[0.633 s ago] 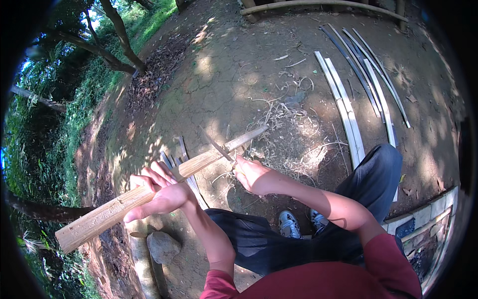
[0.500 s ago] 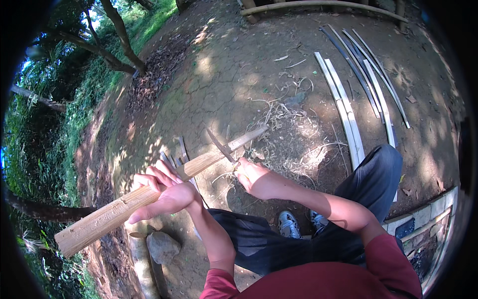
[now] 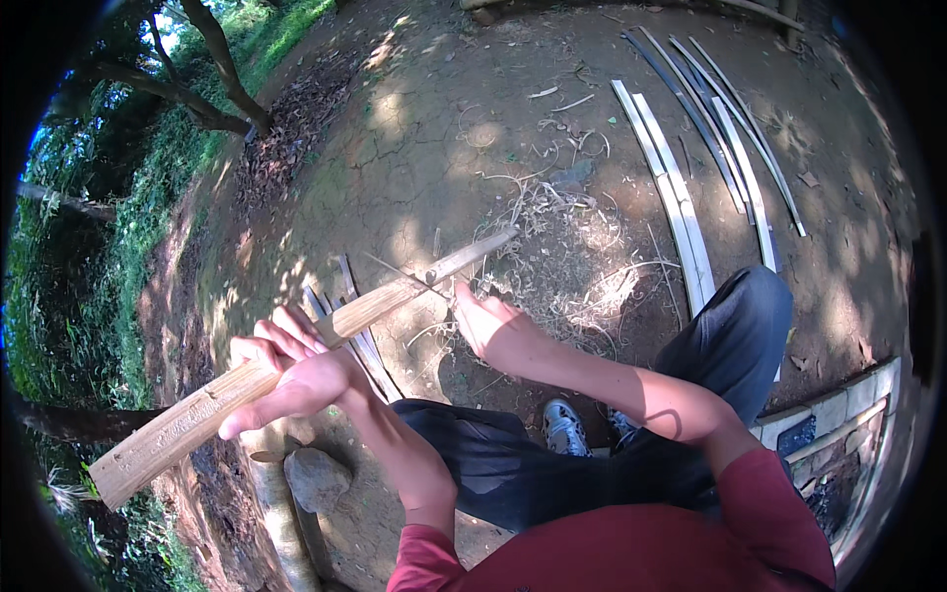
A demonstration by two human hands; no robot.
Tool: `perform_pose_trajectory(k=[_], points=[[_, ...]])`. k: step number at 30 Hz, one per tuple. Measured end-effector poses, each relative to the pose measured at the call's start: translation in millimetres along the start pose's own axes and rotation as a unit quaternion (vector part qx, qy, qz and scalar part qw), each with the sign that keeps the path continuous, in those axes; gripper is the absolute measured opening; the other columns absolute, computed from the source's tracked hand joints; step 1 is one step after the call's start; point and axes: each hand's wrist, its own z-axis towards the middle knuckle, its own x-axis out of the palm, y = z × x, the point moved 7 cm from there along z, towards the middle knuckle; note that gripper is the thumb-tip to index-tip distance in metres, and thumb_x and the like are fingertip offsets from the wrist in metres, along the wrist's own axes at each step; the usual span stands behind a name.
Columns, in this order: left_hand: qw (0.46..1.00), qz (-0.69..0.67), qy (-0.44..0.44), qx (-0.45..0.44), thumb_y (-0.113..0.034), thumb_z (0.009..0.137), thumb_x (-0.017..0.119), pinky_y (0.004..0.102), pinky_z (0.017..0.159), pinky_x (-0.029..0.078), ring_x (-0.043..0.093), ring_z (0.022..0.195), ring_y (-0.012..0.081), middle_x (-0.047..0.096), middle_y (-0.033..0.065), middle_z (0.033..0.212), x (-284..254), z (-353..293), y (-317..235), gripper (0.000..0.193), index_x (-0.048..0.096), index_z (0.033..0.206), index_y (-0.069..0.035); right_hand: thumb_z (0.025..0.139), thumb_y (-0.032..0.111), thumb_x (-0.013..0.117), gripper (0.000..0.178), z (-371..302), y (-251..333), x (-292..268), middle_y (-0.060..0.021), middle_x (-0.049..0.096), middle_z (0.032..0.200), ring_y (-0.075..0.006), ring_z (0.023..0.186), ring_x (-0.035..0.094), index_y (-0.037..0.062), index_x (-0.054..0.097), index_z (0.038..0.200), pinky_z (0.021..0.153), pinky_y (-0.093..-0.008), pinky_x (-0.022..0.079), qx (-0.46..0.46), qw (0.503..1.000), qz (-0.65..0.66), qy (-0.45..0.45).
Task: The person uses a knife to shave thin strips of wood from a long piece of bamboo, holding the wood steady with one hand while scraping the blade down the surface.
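Note:
My left hand [image 3: 296,383] is wrapped round the middle of a long, pale piece of wood [image 3: 163,434]. The wood lies slantwise in front of me, its broad blunt end at the lower left and its narrowed tip pointing to the upper right. Closed round a knife, my right hand [image 3: 496,324] is just below the narrow part. The thin knife blade [image 3: 393,268] crosses the wood there, its point sticking out on the far side. My fingers hide most of the knife's handle. A small dark spot marks the wood beside the blade.
Curly shavings [image 3: 592,232] litter the ground beyond my hands. Long, pale split strips [image 3: 681,222] lie at the right, with several darker strips [image 3: 365,340] behind my left wrist. A stone [image 3: 318,481] sits beside a bamboo pole [image 3: 279,518]. Low brickwork [image 3: 829,419] stands at right.
The knife blade has tilted flatter across the wood and sits slightly farther from the tip. Wood and both hands appear a little farther left, as the whole view has shifted.

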Motion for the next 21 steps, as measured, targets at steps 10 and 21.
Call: perform_pose_trajectory(k=[10,21], points=[[0.998,-0.006,0.042,0.054,-0.085,0.078,0.027,0.0218,0.033,0.019,0.019,0.038,0.0097,0.021,-0.0014,0.051,16,-7,-8,0.073,0.023,0.061,-0.014,0.095,0.018,0.049,0.033,-34,55,-27,-0.0226,0.054,0.055,-0.0424,0.054,0.058,-0.0074,0.038,0.113,0.046,-0.0476,0.044,0.023,0.993,0.105,0.042],[0.996,0.039,-0.079,0.021,-0.088,0.075,0.021,0.022,0.034,0.023,0.023,0.042,0.0114,0.022,0.0002,0.054,10,-6,-1,0.076,0.023,0.064,-0.012,0.091,0.012,0.046,0.053,-1,-4,-3,-0.0257,0.061,0.087,-0.0372,0.082,0.064,-0.0074,0.028,0.136,0.072,-0.0451,0.052,0.1,0.988,0.055,0.106]])
